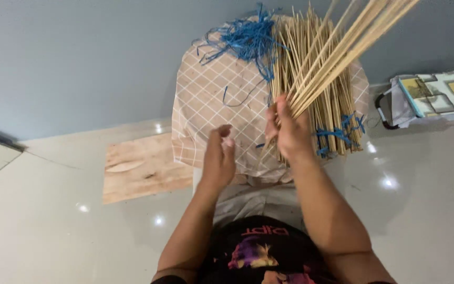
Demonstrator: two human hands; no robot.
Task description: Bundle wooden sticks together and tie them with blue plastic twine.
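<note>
My right hand grips a bunch of thin bamboo sticks that fan up and to the right out of the frame. My left hand hovers just left of it, fingers loosely curled, holding nothing. Beneath both hands is a stool covered with a checked beige cloth. On the cloth lies a larger bundle of sticks tied with blue string near its lower end. A tangle of loose blue string lies at the cloth's far edge.
A flat piece of plywood lies on the glossy light floor left of the stool. A bag with picture frames on it sits at the right by the grey wall. My dark printed shirt fills the bottom centre.
</note>
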